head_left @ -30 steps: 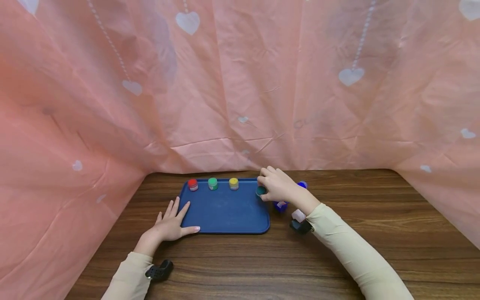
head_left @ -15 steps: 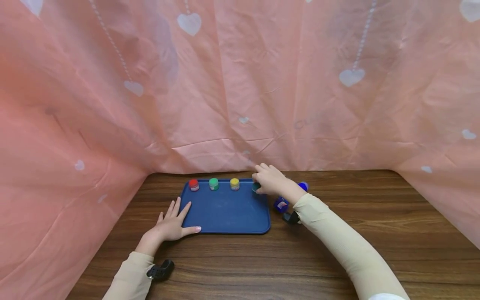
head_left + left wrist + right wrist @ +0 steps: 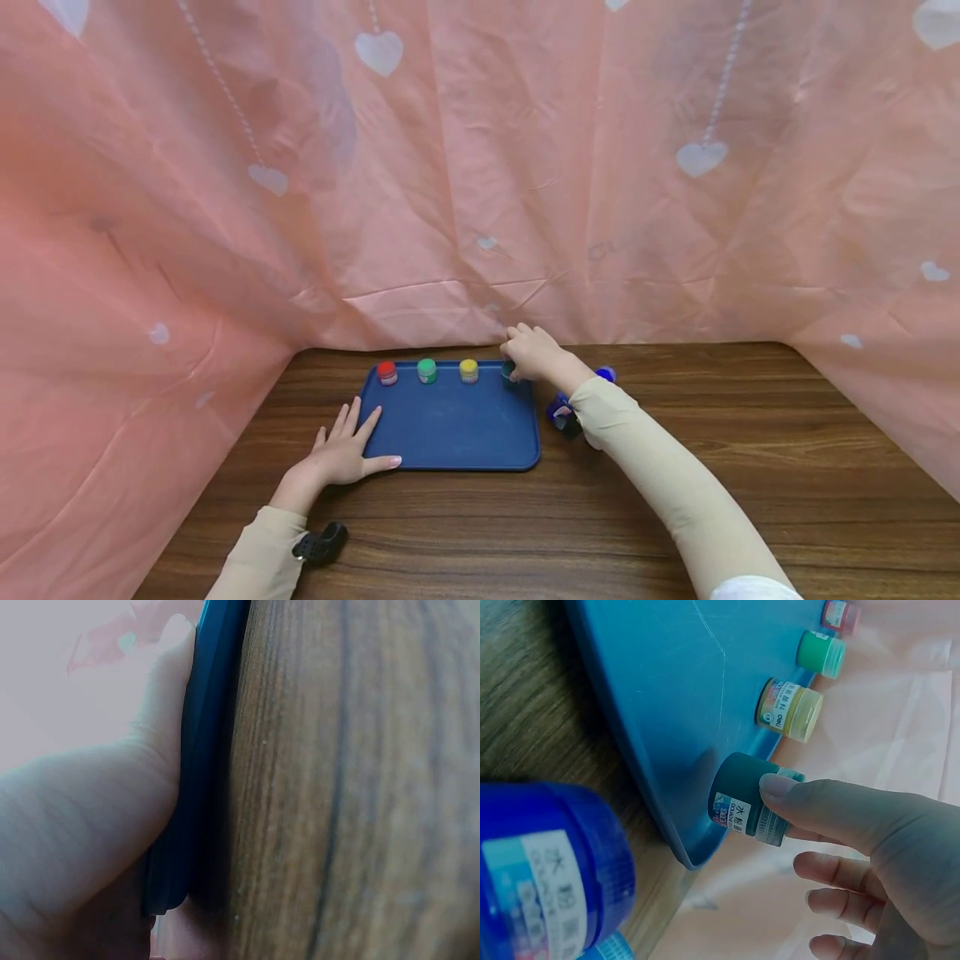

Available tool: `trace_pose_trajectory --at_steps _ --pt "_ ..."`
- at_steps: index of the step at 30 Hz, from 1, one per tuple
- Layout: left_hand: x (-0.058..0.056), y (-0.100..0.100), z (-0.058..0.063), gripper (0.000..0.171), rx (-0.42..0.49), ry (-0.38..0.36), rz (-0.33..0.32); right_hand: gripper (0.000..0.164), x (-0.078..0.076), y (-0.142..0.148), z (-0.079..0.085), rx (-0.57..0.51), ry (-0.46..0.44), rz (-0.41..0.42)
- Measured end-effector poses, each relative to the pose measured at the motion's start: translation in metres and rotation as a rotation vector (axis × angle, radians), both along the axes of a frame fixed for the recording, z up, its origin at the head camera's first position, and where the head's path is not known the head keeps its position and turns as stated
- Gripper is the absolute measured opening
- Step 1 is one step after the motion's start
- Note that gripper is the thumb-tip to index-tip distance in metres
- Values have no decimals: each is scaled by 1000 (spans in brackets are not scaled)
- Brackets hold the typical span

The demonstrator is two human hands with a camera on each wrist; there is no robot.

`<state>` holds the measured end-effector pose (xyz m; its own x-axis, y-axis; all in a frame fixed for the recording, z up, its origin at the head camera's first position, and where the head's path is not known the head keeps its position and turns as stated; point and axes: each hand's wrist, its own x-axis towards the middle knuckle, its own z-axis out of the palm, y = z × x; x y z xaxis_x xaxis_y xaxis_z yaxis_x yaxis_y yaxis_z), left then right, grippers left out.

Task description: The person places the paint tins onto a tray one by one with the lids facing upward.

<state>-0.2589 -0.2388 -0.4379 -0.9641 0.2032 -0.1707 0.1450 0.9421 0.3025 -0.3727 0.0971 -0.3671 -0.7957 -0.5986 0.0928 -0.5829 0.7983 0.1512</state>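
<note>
My right hand pinches a dark green paint jar between thumb and fingers, at the back right corner of the blue tray. Along the tray's back edge stand a yellow paint jar, a green paint jar and a red paint jar. With fingers spread, my left hand rests on the tray's front left corner. Its thumb lies along the tray edge in the left wrist view.
Right of the tray, a blue paint jar stands on the wooden table, partly behind the right wrist. Another blue jar is farther back. A pink curtain hangs behind the table.
The right hand has moved left and slightly back with the dark green paint jar, to the tray's back right corner. The left hand has stayed in place.
</note>
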Motion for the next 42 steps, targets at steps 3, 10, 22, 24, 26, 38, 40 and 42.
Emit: trace_pose_trajectory --at_steps 3,10,22,24,26,38,40,42 --pt "0 1 1 106 -1 -6 1 24 -4 -2 -3 3 -24 -22" --pt "-1 0 -3 110 30 11 -2 25 -13 -3 -7 14 -68 -64" --pt "-1 -1 -1 109 31 1 0 32 -19 -1 -8 7 -109 -92" --pt "-3 -2 -5 110 31 7 2 32 -20 -1 -8 4 -102 -92" --pt "-5 -3 -10 111 27 15 6 32 -21 -1 -8 0 -95 -93" --pt "-10 -5 -18 111 23 23 16 35 -18 -3 -6 5 -119 -122" --pt "-9 -4 -15 110 15 16 16 36 -17 -2 -6 -9 -121 -122" --pt "-8 -4 -14 110 12 17 16 36 -15 0 -4 -23 -121 -116"
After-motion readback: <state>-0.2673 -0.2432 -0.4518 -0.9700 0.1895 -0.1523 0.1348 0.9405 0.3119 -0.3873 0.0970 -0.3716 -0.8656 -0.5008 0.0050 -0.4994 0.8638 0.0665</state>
